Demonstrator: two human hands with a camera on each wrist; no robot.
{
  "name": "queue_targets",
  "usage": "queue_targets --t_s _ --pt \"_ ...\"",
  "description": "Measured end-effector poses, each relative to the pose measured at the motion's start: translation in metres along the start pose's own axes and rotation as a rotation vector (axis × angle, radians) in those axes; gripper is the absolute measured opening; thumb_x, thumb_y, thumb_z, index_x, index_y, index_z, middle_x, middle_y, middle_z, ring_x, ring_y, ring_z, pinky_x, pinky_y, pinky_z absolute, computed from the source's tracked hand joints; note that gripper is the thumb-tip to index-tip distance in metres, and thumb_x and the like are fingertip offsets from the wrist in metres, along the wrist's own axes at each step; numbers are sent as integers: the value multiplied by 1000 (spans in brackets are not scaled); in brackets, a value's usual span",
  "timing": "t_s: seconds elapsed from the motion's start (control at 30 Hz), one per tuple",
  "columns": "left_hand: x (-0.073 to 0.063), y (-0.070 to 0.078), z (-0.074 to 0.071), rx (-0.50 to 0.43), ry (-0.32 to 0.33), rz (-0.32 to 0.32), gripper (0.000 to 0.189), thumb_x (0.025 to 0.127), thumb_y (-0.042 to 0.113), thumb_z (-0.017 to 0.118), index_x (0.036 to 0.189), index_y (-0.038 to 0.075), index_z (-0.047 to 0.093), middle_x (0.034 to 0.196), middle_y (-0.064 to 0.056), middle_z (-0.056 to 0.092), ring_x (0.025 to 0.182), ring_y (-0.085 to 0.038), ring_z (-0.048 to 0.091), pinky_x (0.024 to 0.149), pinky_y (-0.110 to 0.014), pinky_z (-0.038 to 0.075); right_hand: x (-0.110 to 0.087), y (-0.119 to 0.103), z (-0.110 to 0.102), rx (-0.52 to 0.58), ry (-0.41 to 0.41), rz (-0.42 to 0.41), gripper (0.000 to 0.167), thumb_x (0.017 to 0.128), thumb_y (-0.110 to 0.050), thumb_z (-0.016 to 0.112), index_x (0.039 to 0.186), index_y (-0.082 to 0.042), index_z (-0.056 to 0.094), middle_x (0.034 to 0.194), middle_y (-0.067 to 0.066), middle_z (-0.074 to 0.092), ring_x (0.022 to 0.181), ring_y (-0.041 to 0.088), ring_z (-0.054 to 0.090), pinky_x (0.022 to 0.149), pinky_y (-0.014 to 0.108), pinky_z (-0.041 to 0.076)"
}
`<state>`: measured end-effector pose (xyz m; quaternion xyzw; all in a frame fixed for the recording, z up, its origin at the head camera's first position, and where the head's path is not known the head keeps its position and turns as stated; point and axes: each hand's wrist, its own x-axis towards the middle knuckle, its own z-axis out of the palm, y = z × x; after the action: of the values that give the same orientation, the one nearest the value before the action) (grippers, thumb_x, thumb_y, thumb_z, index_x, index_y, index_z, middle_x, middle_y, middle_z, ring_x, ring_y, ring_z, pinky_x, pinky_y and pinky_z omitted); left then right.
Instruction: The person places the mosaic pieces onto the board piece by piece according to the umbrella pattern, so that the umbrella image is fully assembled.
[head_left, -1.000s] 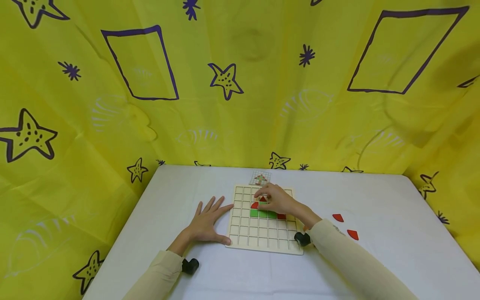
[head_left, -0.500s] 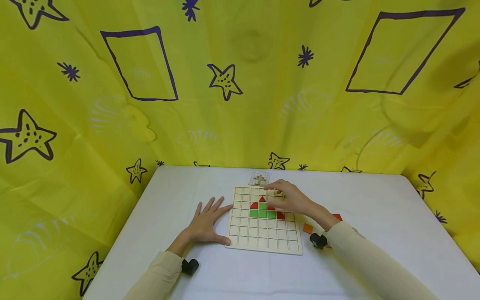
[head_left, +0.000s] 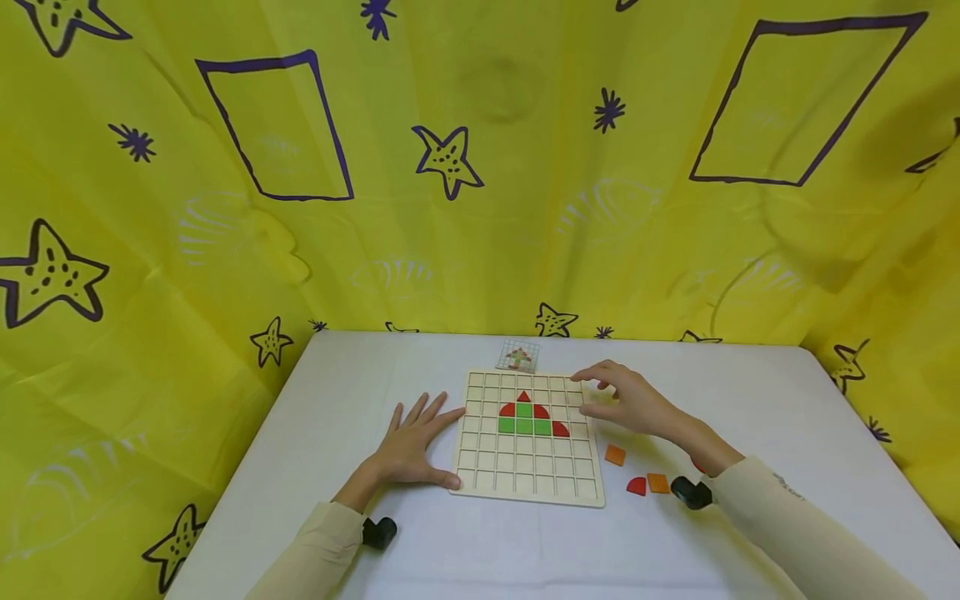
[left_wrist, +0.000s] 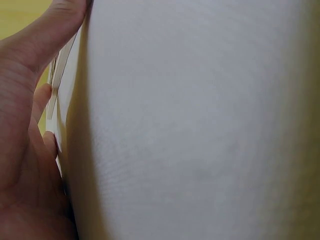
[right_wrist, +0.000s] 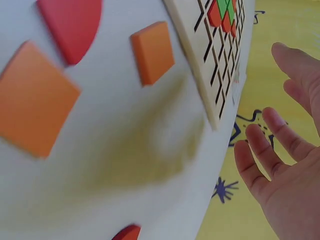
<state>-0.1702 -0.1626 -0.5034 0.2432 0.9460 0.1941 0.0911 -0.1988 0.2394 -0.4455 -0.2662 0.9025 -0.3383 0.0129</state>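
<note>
A pale wooden grid board point(head_left: 517, 483) lies on the white table. Green squares point(head_left: 524, 411) and several red pieces, among them a red triangle point(head_left: 522, 397) at the top, fill some of its cells. My left hand point(head_left: 411, 446) lies flat with fingers spread, its thumb and index fingertip at the board's left edge. Over the board's right edge hovers my right hand point(head_left: 633, 402), fingers loosely bent and apart. The right wrist view shows nothing between the fingers of that right hand point(right_wrist: 295, 165).
Right of the board lie an orange square point(head_left: 615, 455), a second orange square point(head_left: 657, 483) and a red quarter-round piece point(head_left: 636, 486). Another red piece point(head_left: 697, 465) is partly hidden by the right wrist. A small pattern card point(head_left: 518, 356) sits behind the board.
My right hand has moved right, off the middle of the board, leaving a red quarter-round piece beside the upper green square. Loose orange and red pieces came into sight. The left hand stays put.
</note>
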Motion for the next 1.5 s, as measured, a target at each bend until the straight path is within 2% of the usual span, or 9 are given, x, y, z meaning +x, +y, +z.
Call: queue_targets --t_s 0.3,0.5,0.8,1.0,1.2,1.37,1.5 --pt "-1 0 1 -6 10 8 112 66 67 86 160 27 38 171 -11 17 157 -41 5 119 -71 -3 -36 14 -21 -33 62 16 45 90 -18 81 131 -10 66 127 15 64 104 38 63 80 47 55" --pt "0 0 2 0 3 1 112 67 68 85 160 28 38 171 -10 16 157 -41 4 119 -71 -4 -55 22 -32 -50 113 16 46 88 -18 83 130 -11 67 125 15 66 99 36 63 75 38 57" --pt "1 0 3 -16 14 15 112 66 67 86 159 27 40 171 -12 18 157 -42 6 118 -72 -3 -85 36 -40 -69 147 61 45 88 -18 83 129 -8 68 122 14 66 97 33 62 74 32 57" --pt "-1 2 2 -19 32 27 112 66 65 87 159 24 40 170 -15 20 156 -45 8 117 -73 -1 -109 48 -39 -62 169 98 44 87 -17 84 127 -7 68 119 13 67 93 21 61 72 26 57" --pt "-1 4 -1 -18 13 10 111 67 66 86 159 25 40 171 -13 18 157 -43 6 118 -72 -3 -132 62 -40 -66 189 145 43 85 -17 86 124 -9 70 116 10 67 89 8 59 71 22 54" --pt "-1 3 -2 -3 14 12 112 67 67 86 159 25 40 171 -13 18 156 -43 6 118 -73 -2 -147 70 -42 -74 189 168 40 85 -19 86 122 -13 72 114 4 68 93 4 58 75 18 50" --pt "0 2 -1 -2 11 7 112 66 68 86 159 27 40 171 -13 18 157 -43 6 118 -72 -2 -155 74 -43 -84 156 181 38 85 -22 86 119 -17 73 116 2 66 98 0 57 78 17 48"
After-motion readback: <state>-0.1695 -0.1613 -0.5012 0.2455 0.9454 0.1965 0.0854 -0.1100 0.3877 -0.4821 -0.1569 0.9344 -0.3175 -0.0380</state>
